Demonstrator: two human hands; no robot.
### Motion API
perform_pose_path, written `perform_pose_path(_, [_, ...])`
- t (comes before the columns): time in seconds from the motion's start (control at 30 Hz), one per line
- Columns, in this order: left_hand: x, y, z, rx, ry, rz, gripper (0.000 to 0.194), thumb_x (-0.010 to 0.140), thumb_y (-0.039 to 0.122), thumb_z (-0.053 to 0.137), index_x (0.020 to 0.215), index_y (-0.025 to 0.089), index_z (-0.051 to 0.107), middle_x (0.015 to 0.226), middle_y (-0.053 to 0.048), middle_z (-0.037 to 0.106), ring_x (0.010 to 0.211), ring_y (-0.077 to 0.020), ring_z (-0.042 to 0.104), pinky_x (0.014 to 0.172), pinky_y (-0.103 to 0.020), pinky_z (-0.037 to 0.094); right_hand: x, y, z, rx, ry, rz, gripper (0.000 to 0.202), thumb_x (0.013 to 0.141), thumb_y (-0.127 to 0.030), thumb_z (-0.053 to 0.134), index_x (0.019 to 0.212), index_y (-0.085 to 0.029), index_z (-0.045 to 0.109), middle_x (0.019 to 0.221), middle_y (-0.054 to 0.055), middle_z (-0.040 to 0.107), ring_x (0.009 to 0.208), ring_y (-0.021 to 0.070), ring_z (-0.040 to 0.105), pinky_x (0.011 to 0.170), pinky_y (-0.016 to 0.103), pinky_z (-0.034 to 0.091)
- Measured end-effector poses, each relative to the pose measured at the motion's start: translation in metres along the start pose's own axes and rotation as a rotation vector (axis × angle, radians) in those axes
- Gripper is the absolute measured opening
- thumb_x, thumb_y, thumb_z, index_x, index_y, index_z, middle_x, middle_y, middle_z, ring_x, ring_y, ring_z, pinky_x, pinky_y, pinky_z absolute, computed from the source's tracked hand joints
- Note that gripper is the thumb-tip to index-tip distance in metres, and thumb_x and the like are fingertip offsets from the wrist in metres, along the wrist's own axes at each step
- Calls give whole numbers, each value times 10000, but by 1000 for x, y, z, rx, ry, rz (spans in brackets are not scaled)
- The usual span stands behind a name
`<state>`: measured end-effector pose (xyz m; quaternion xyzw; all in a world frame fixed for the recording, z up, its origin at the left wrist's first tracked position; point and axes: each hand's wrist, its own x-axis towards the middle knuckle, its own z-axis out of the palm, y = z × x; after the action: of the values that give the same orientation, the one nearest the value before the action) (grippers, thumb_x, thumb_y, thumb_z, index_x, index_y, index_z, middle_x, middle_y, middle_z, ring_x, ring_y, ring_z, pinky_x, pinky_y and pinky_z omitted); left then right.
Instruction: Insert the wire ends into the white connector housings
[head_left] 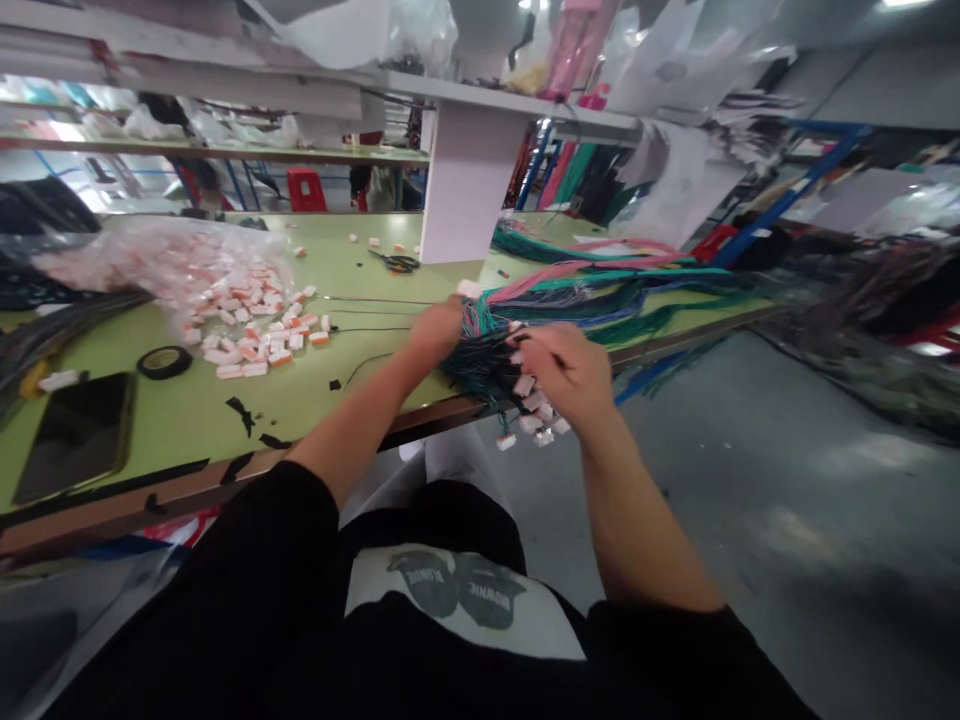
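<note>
A long bundle of coloured wires (592,295) lies along the right part of the green table, its near ends dark and tangled. White connectors (534,405) hang from these ends over the table's front edge. My left hand (437,330) is closed at the left side of the bundle; what its fingers hold is too small to make out. My right hand (566,368) is closed above the hanging connectors, thumb and fingers pinched, their contents hidden. Loose white and orange connectors (259,335) are heaped to the left, spilling from a clear plastic bag (180,255).
A black tape roll (165,362) and a phone (79,435) lie on the green table (300,240) at the left. Scissors (397,262) rest near the white shelf post (465,185). A shelf with bags runs above; grey floor shows at the right.
</note>
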<state>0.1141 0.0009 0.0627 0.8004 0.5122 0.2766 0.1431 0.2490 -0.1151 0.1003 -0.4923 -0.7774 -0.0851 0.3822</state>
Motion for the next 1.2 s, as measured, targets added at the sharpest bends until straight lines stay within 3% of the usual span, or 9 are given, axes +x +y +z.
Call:
perform_pose_path(0.07, [2,19,6,65,-40,80,286,886,155,329,1046,79,554,976,-194,635,952,-271,610,840,-388,420,-3,4,-10,46,142,75,311,858,-378,383,835,-225,653,644,14,615,719,166,584,699,309,432])
perform_pose_path(0.17, [6,37,20,3,-121,149,269,872,138,357,989,83,593,1012,-178,640,981,-250,606,862,-365,428,-5,3,-15,85,235,132,287,846,-382,416,767,-231,646,609,1,592,644,149,573,617,289,440])
perform_pose_path(0.27, [8,37,34,-162,-119,85,194,830,167,455,890,96,625,940,-130,665,931,-211,617,831,-296,451,-6,2,-12,135,263,119,247,829,-362,463,760,-222,655,577,-5,580,613,148,569,594,290,443])
perform_pose_path(0.4, [5,28,45,-340,-112,-50,223,814,101,414,880,93,627,807,-90,671,781,-156,630,735,-245,471,-9,-2,-4,227,304,140,211,811,-327,502,808,-216,681,542,-15,566,558,138,551,594,297,455])
perform_pose_path(0.53, [-1,32,49,-117,-22,70,272,851,125,370,932,100,628,1010,-145,633,917,-202,609,783,-298,470,-11,-10,2,272,289,152,198,799,-317,521,831,-235,699,559,-11,583,572,140,568,613,305,469])
perform_pose_path(0.63, [-7,41,47,28,-94,125,330,885,159,309,1011,96,607,1064,-165,600,938,-224,608,764,-325,480,-13,-15,2,293,333,149,176,789,-296,539,815,-260,709,557,-16,586,546,137,557,588,303,460])
perform_pose_path(0.73, [-15,45,39,19,-152,102,340,871,126,293,1069,64,562,1071,-185,594,976,-237,598,793,-330,474,-15,-17,0,302,350,123,176,791,-267,548,845,-291,714,548,-30,586,502,122,538,554,286,448])
perform_pose_path(0.9, [-27,37,23,-59,-154,1,474,797,99,378,1264,24,363,1055,-214,606,943,-251,608,818,-348,468,-17,-25,6,422,396,94,190,794,-247,549,871,-295,716,543,-31,567,487,113,513,521,282,427])
perform_pose_path(1.2, [-35,10,36,-140,24,66,462,775,83,374,1231,61,444,1194,-177,565,1121,-231,513,991,-353,381,-21,-30,26,576,412,139,181,786,-300,552,873,-295,710,537,-30,552,471,114,500,498,296,441])
